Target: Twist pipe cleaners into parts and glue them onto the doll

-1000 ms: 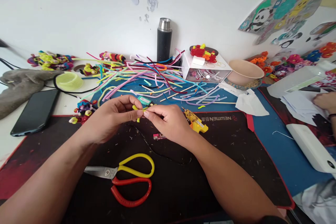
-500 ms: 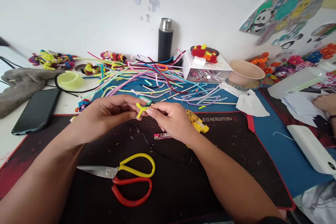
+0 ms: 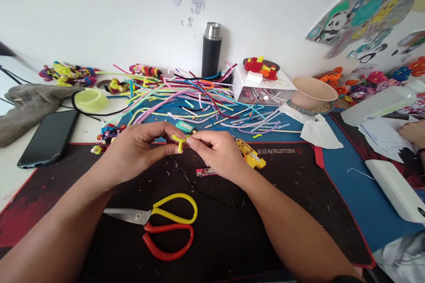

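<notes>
A small bent piece of yellow pipe cleaner [image 3: 180, 140] with short forked ends is held over the dark mat. My right hand [image 3: 215, 148] pinches its right end between thumb and forefinger. From the other side, the thumb and forefinger of my left hand [image 3: 136, 152] close around the forked part. Scissors [image 3: 141, 216] with one yellow and one red handle lie on the mat below my hands. Partly hidden behind my right hand are a pink lighter [image 3: 205, 172] and a yellow glue gun-like tool [image 3: 251, 154].
Many coloured pipe cleaners [image 3: 186, 93] are heaped behind my hands, beside a black thermos [image 3: 211, 51]. A white box [image 3: 267, 90] and beige bowl [image 3: 314, 93] stand at back right. A phone [image 3: 49, 137] lies left. Another person's hand [image 3: 413, 133] shows at the right edge.
My left hand has shifted slightly right, its fingers nearer the fork of the yellow pipe cleaner, which has turned a little. The right hand keeps its pinch. The whole view has shifted slightly.
</notes>
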The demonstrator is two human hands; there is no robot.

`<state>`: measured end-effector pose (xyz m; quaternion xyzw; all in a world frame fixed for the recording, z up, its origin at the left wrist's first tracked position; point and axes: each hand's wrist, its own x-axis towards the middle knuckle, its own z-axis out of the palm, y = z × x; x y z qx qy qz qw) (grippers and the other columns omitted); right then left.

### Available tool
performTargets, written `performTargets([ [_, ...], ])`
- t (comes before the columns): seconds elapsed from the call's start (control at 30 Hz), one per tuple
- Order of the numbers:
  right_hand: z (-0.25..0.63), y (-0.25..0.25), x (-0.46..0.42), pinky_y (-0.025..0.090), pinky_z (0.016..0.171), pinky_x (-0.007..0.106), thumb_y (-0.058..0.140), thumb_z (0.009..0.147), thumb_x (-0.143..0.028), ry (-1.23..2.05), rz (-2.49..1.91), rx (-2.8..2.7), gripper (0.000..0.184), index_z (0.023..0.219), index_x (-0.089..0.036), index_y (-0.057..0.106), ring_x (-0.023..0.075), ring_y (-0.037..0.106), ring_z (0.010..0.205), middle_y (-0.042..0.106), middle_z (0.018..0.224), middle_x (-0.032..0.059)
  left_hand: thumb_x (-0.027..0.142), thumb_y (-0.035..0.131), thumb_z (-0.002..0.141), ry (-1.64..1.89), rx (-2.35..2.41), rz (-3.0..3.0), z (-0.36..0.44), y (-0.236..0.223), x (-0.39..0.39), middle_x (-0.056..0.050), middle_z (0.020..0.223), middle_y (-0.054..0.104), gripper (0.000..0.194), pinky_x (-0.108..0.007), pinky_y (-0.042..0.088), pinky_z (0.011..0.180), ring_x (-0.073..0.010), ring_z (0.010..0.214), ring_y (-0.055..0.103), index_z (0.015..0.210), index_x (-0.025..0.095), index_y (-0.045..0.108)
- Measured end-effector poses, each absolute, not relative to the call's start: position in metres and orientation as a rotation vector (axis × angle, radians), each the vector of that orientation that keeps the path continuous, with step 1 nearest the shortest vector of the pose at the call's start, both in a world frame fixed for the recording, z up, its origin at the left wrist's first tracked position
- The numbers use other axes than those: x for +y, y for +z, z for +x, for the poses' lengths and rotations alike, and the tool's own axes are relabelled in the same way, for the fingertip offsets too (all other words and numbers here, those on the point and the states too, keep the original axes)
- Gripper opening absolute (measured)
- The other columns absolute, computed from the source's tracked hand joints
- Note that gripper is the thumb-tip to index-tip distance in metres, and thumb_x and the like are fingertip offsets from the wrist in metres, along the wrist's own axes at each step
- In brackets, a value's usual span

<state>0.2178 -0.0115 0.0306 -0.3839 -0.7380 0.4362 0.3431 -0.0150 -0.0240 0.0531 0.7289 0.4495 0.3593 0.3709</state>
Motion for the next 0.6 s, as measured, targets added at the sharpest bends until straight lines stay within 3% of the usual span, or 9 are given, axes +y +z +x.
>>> performTargets([
  [0.37,0.2158,0.0264,-0.0146,0.036,0.068,0.028,0.064,0.111,-0.031,0.829,-1.024,-2.145,0.029,0.091,-0.019,0.083,0.0128,0.059,0.068,0.077,0.080,0.0007,0.043,0.083,0.095,0.891,1.070,1.608,-0.0116,0.0543,-0.0196,-0.004,0.078,0.075,0.028,-0.026,0.054,0.071,-0.0165,0.075,0.067,0.083,0.018,0.079],
  [0.47,0.2151,0.0255,-0.0154,0.038,0.069,0.028,0.064,0.111,-0.029,0.784,-0.986,-2.178,0.027,0.096,-0.019,0.084,0.0137,0.063,0.072,0.080,0.084,0.0023,0.038,0.085,0.093,0.872,1.039,1.440,-0.0099,0.0532,-0.0183,-0.002,0.081,0.075,0.023,-0.026,0.057,0.071,-0.0167,0.075,0.069,0.104,0.019,0.079],
  [0.53,0.2144,0.0255,-0.0164,0.039,0.070,0.027,0.063,0.112,-0.029,0.786,-0.956,-2.188,0.028,0.098,-0.019,0.085,0.0139,0.065,0.073,0.081,0.086,0.0027,0.034,0.086,0.090,0.876,1.039,1.339,-0.0084,0.0514,-0.0180,-0.001,0.083,0.075,0.032,-0.025,0.057,0.068,-0.0158,0.073,0.069,0.118,0.020,0.077],
  [0.6,0.2138,0.0261,-0.0176,0.040,0.070,0.027,0.062,0.113,-0.029,0.791,-0.940,-2.206,0.029,0.098,-0.020,0.086,0.0142,0.066,0.073,0.082,0.087,0.0027,0.031,0.086,0.086,0.878,1.043,1.256,-0.0062,0.0486,-0.0181,-0.001,0.081,0.074,0.033,-0.023,0.055,0.063,-0.0140,0.068,0.066,0.116,0.020,0.078],
])
